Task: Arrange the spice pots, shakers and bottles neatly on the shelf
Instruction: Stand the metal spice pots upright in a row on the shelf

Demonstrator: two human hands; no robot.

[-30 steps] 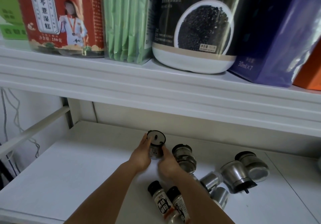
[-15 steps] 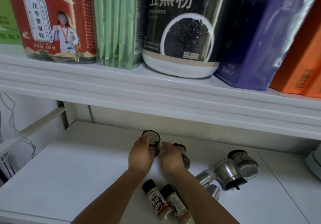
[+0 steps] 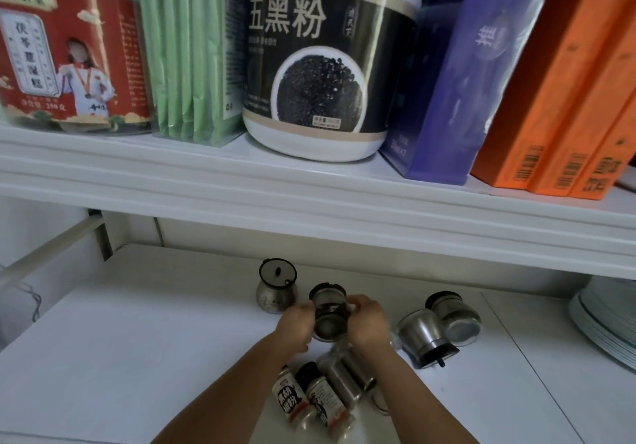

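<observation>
On the white lower shelf (image 3: 137,357) one steel spice pot (image 3: 276,287) with a black lid stands upright near the back. Just right of it a second pot (image 3: 328,312) sits tilted between my hands: my left hand (image 3: 296,326) grips its left side and my right hand (image 3: 368,323) grips its right side. Two more steel pots (image 3: 421,335) (image 3: 454,318) lie on their sides to the right. Two labelled shaker bottles (image 3: 292,399) (image 3: 321,399) lie under my forearms, with steel shakers (image 3: 347,374) beside them.
The upper shelf (image 3: 309,195) overhangs the work area and carries a red tin (image 3: 65,51), green packets (image 3: 186,51), a black-labelled tub (image 3: 327,65), a purple box (image 3: 457,82) and orange boxes (image 3: 557,99). A stack of plates (image 3: 605,323) sits at the far right.
The first pot left my hands and now stands upright at the back. Both hands moved right and took hold of the second pot. The camera tilted up.
</observation>
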